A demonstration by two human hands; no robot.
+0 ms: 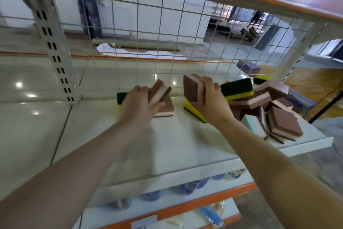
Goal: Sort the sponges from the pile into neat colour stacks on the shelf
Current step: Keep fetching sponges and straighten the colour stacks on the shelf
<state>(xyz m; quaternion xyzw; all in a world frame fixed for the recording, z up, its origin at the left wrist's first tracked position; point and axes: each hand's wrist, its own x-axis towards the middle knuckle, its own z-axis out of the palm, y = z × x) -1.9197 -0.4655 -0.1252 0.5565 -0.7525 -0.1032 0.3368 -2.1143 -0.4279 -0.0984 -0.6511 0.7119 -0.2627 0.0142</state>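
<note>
Left hand [138,102]: grips a tilted brown sponge [159,92] over a flat one [166,107].
Right hand [207,99]: pinches an upright brown sponge [192,89] (above a yellow-green one [194,112]).
Pile [274,110]: on the shelf [176,136], right end.

Two hands [138,101] [210,99]; roughly nine brown-and-pink sponges [284,124]; four green-and-yellow sponges [236,88]; two blue boxes [247,66]

A brown-and-pink sponge [160,90] sits tilted on edge atop another one lying flat [165,109] on the white shelf [178,136]. At 3 o'clock from it a second brown-and-pink sponge [194,89] stands upright above a leaning yellow-green sponge [194,111]. Farther toward 3 o'clock lies the jumbled pile [269,110], topped by a green-and-yellow sponge [236,87].
</note>
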